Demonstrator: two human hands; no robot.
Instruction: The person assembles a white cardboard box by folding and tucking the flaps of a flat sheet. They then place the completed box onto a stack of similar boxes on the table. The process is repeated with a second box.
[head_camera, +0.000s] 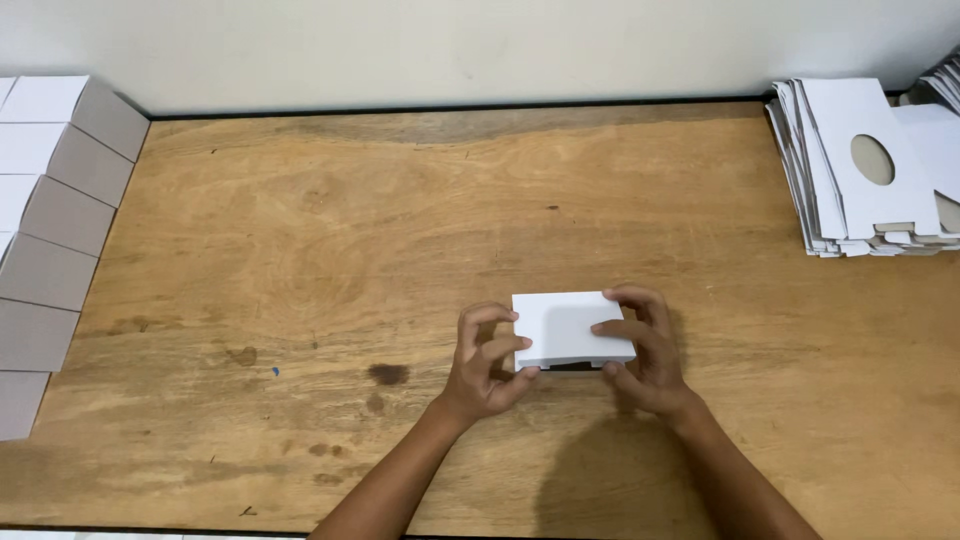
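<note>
Item: small white box (568, 328), folded card, lying flat on the wooden table (400, 220), near the front edge and a little right of centre. Long axis runs left to right, across my body.

My left hand (487, 362): at the box's left short end, fingers curled, tips pressing the left edge and lower left corner. Gripping the box.

My right hand (645, 350): at the right short end, fingers laid over the top face, thumb near the front edge. Also gripping the box.

Relation: the box sits directly between both hands, each equally close, each touching one end. A dark gap shows under the front edge, so that side looks unclosed.

Surroundings: row of finished white boxes (50, 220) along the table's left edge, well apart. Stack of flat white blanks (860, 170) with oval cut-outs at the far right corner, well apart.
</note>
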